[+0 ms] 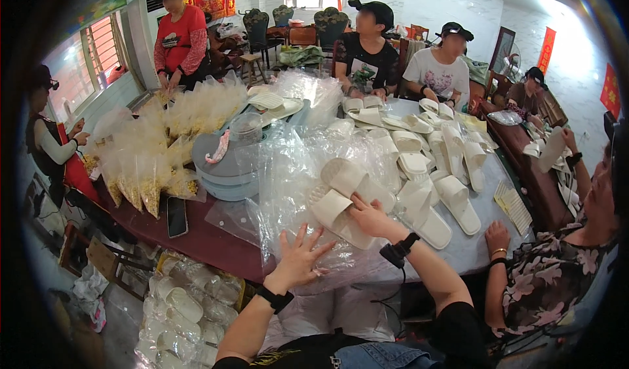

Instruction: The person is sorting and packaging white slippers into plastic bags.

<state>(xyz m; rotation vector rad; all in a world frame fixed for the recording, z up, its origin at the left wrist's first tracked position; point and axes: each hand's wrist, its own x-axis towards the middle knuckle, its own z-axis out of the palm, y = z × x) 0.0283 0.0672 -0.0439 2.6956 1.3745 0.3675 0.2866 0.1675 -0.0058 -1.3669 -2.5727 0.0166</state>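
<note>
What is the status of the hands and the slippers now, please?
Left hand open, fingers spread on clear plastic bags. Right hand resting on pair of white foam slippers. Black phone lies left, apart.

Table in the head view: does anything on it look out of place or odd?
One thing: a black phone lies at the table edge beside the yellow-filled bags, unlike the packing goods. The white slippers lie heaped, not damaged.
</note>
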